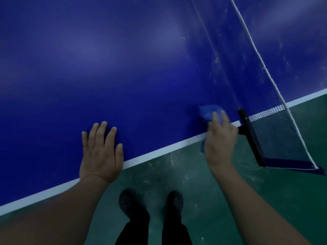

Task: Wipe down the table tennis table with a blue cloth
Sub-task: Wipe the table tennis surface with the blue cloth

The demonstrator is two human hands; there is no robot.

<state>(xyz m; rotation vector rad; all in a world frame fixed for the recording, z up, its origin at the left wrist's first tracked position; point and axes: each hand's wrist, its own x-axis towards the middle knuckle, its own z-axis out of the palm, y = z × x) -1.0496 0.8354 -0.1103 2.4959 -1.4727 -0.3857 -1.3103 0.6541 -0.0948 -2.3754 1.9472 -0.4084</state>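
Observation:
The blue table tennis table (123,71) fills the upper part of the view, with a white line along its near edge. My left hand (101,152) lies flat on the table near that edge, fingers straight and spread. My right hand (220,138) presses the blue cloth (208,112) onto the table close to the edge, just left of the net post. The fingers look blurred and mostly straight over the cloth. A strip of cloth shows below the palm at the table's edge.
The net (265,96) runs from the top right down to a black clamp post (247,131) that sticks out past the table's edge. Below is a green floor (265,200) with pale specks. My two dark shoes (152,204) stand near the table.

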